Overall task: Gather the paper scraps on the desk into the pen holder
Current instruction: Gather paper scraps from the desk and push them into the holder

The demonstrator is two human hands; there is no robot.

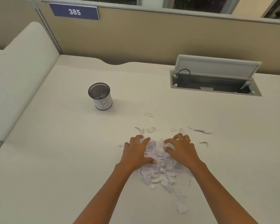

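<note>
A heap of white paper scraps [159, 172] lies on the white desk [55, 159] in front of me. My left hand [137, 151] rests on the heap's left side, fingers spread and curled onto the paper. My right hand [179, 148] presses on its right side, fingers bent like a claw, a ring on one finger. Loose scraps [200, 131] are scattered beyond and to the right of my hands, and one larger scrap [183, 205] lies nearer me. The pen holder [100, 96], a black mesh cup with a white label marked "B", stands upright far left of the heap.
An open cable hatch [215, 83] with a raised grey lid is sunk into the desk at the back right. A beige partition [152, 38] with a blue "385" sign [74, 11] closes the back. A white side panel [21, 75] rises at the left.
</note>
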